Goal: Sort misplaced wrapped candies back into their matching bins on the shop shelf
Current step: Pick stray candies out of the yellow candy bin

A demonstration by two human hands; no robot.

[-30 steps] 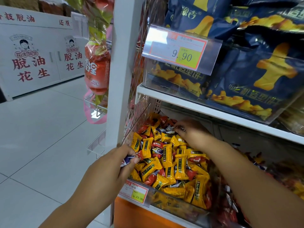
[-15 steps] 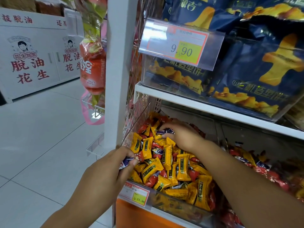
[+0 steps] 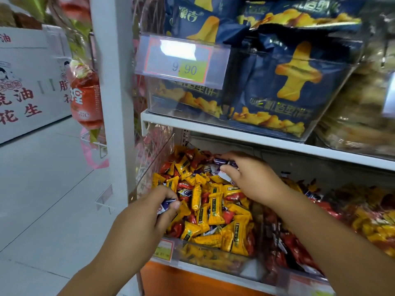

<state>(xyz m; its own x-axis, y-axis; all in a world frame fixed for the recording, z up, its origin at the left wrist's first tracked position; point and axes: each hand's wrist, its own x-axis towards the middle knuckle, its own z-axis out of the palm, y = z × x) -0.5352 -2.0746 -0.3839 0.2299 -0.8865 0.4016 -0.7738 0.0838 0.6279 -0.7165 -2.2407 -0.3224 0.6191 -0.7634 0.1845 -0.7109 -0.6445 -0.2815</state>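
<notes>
A clear plastic bin point(image 3: 213, 260) on the lower shelf holds a heap of yellow wrapped candies point(image 3: 215, 210) mixed with red ones point(image 3: 228, 216) and a few purple-and-white ones point(image 3: 184, 192). My left hand point(image 3: 147, 212) hovers at the bin's front left corner and grips purple-and-white candies point(image 3: 165, 205) between thumb and fingers. My right hand point(image 3: 250, 177) reaches deep into the back of the bin and pinches a purple-wrapped candy point(image 3: 224, 162) at its fingertips.
A neighbouring bin point(image 3: 303, 272) to the right holds mostly red candies. The shelf above point(image 3: 213, 129) carries a bin of dark blue snack bags point(image 3: 284, 86) with a 9.90 price tag point(image 3: 181, 60). A white upright post point(image 3: 115, 103) stands left, with hanging packets beside it.
My right hand has closed on a purple candy at the back of the bin and lifted it slightly. My left hand stays at the front corner with its candies.
</notes>
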